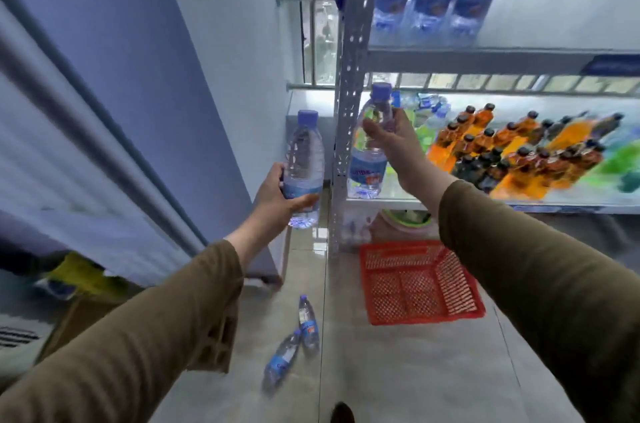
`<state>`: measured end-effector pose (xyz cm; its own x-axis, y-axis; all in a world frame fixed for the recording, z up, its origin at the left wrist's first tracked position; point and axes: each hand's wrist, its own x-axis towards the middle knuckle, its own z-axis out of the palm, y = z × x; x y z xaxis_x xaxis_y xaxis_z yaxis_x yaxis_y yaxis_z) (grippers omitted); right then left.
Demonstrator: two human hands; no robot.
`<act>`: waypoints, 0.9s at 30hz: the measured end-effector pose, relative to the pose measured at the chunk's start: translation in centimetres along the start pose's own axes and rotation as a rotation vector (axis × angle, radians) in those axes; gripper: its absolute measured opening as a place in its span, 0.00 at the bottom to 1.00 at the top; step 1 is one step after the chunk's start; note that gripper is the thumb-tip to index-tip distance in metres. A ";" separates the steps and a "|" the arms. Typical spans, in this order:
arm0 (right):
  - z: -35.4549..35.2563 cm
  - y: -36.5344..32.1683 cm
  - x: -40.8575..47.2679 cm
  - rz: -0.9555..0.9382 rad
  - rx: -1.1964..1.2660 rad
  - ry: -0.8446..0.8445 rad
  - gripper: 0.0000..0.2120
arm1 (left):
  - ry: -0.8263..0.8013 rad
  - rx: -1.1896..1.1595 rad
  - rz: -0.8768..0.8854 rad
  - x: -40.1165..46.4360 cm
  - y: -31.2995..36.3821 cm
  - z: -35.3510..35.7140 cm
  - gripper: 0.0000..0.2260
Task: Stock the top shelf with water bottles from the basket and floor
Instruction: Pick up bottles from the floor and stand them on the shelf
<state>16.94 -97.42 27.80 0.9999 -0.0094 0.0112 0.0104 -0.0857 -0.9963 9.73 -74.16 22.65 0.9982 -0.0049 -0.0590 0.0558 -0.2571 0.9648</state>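
Bottles (304, 166) (371, 145) in both hands (277, 195) (389, 133), blue labels too blurred to read.

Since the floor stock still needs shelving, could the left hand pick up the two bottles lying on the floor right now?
Probably not yet: the left hand already has its grip round a water bottle, raised well above the floor bottles.

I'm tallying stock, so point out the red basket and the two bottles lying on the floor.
red basket (420, 313): head view, bare mesh bottom.
upper floor bottle (307, 325): head view, its label.
lower floor bottle (280, 363): head view, its label.
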 end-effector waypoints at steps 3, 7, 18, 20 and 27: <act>-3.1 -5.0 -0.7 -0.080 0.015 0.020 0.21 | -0.009 -0.029 0.089 -0.4 5.2 1.7 0.23; -8.4 -9.5 -0.2 -0.172 0.009 0.022 0.24 | 0.007 -0.039 0.187 0.2 10.3 5.2 0.25; -24.2 -15.9 7.9 -0.276 -0.033 -0.021 0.17 | 0.122 -0.121 0.296 6.7 21.0 19.9 0.23; -26.1 -16.5 9.8 -0.270 -0.022 -0.010 0.18 | 0.121 -0.140 0.294 8.3 22.4 21.9 0.22; -31.2 -18.0 16.4 -0.278 -0.034 0.017 0.21 | 0.079 -0.142 0.378 15.6 26.0 26.9 0.19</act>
<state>32.82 -127.13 48.61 0.9584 0.0025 0.2854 0.2836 -0.1206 -0.9513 26.18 -106.96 39.93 0.9470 0.0020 0.3213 -0.3189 -0.1157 0.9407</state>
